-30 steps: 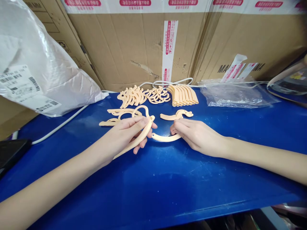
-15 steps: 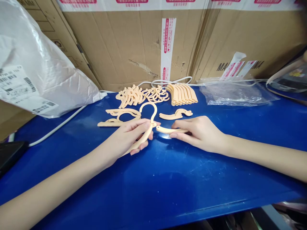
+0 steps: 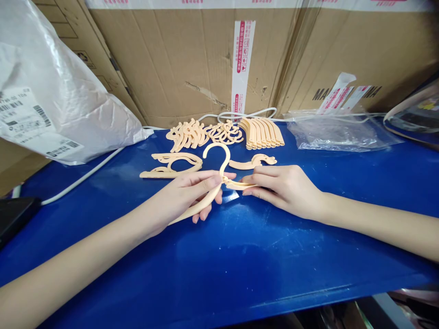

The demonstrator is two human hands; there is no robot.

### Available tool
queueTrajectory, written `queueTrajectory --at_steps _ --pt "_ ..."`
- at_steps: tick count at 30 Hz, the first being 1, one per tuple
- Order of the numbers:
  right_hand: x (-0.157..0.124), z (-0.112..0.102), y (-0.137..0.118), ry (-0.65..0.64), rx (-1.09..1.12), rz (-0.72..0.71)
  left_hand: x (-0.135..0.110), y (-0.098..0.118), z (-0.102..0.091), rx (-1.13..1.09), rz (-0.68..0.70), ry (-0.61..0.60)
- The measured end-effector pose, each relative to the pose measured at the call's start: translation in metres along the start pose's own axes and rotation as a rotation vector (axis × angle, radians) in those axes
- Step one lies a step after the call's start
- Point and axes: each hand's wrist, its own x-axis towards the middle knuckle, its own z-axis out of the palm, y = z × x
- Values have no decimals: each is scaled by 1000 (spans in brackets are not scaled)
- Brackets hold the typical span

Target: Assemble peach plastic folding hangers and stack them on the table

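Note:
My left hand (image 3: 190, 192) is closed round a peach plastic hanger piece (image 3: 214, 157) whose hook stands up above my fingers and whose arm runs down under my palm. My right hand (image 3: 283, 187) pinches a second curved peach arm piece (image 3: 236, 185), and its tip meets the first piece just below the hook. Both hands rest low over the blue table (image 3: 240, 256). Just behind them lie loose peach parts: a flat pair (image 3: 169, 165) on the left and a single curved part (image 3: 255, 161) on the right.
Heaps of peach hanger parts (image 3: 192, 134) and a stacked row (image 3: 263, 133) lie at the back by cardboard boxes (image 3: 192, 59). A white plastic bag (image 3: 51, 91) sits left, a clear bag (image 3: 338, 133) right, a white cable (image 3: 82, 178) crosses the table, a black object (image 3: 13, 214) far left.
My right hand lifted the curved arm piece off the table and brought it leftward to the hook piece. My left hand turned its piece so the hook stands upright.

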Motion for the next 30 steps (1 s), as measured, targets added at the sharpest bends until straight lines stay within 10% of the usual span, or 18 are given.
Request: queueTrajectory --at_steps 30 --pt "2 0 -6 58 -305 -175 2 1 -6 -26 -75 -103"
